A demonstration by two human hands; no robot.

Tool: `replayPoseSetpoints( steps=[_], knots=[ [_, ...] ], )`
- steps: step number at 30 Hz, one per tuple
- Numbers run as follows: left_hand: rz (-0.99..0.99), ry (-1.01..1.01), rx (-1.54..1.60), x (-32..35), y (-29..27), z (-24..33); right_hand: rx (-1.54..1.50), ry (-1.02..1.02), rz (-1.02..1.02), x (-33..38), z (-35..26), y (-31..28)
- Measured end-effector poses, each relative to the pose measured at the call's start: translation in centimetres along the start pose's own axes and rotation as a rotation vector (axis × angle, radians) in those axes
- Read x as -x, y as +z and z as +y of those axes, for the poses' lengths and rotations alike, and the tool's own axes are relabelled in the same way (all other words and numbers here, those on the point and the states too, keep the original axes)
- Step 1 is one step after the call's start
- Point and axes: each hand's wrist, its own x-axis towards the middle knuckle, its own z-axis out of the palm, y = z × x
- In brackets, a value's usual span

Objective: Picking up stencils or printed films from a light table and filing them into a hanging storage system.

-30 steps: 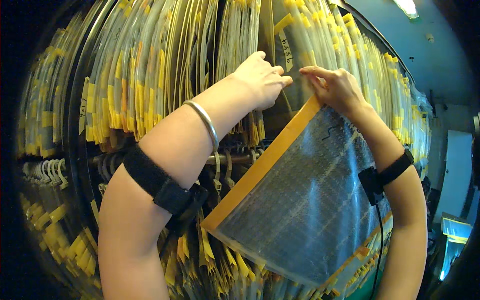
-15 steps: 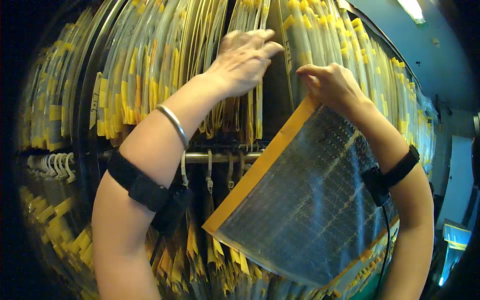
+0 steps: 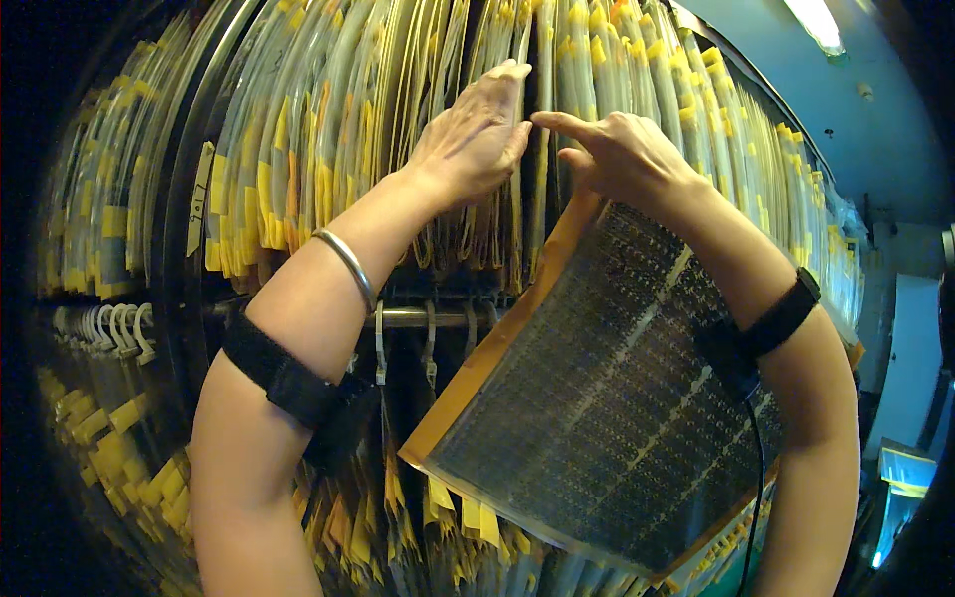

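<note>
Evidently the sheet (image 3: 597, 408), dark and closely patterned, is out of the packed rows: it hangs aslant across the centre and lower right of the frame, in front of them. What is not done is any settling of it among the others, and the upper row (image 3: 343, 149) is being parted by hand at the top centre, so the work looks midway; how much is left cannot be told.

The left hand (image 3: 473, 139) lies flat against that row, fingers straight and close together, thumb a little apart, with nothing seen in its grip. The right hand (image 3: 637, 164) points its forefinger leftward, thumb loose below; its other fingers seem to be curled on the sheet's top corner, though the hold itself is hidden.

The sheet's orange strip (image 3: 497, 343) slopes from under the right hand to a free corner at lower left of centre. Its bottom edge drops close to the frame's lower rim, over the yellow tabs (image 3: 480, 522), and its right side passes behind the right forearm, where a cable (image 3: 761, 453) hangs across it.

Between the two hands the gap is narrow. More room shows around the rail (image 3: 403, 316), left of the strip, though hooks (image 3: 430, 343) hang there.
</note>
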Motion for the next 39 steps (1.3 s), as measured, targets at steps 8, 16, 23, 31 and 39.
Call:
replayPoseSetpoints(
  steps=[8, 16, 23, 31, 39],
  knots=[
    [-0.172, 0.085, -0.394, -0.7, -2.2, 0.9, -0.021, 0.083, 0.072, 1.5, 1.5, 0.4],
    [-0.01, -0.039, -0.214, -0.6, 0.4, 1.0, -0.128, 0.118, 0.074, 1.9, 2.4, 0.4],
    [0.011, -0.132, -0.219, -0.7, 2.5, 2.3, -0.128, 0.177, 0.044, 1.5, 2.3, 0.2],
    [-0.012, -0.163, -0.327, -0.9, 2.8, 2.9, -0.226, 0.248, 0.01, 1.9, 1.5, -0.7],
    [0.011, -0.124, -0.361, -1.5, 2.3, 2.9, -0.284, 0.157, 0.141, 1.9, 2.9, 1.3]
  ],
)
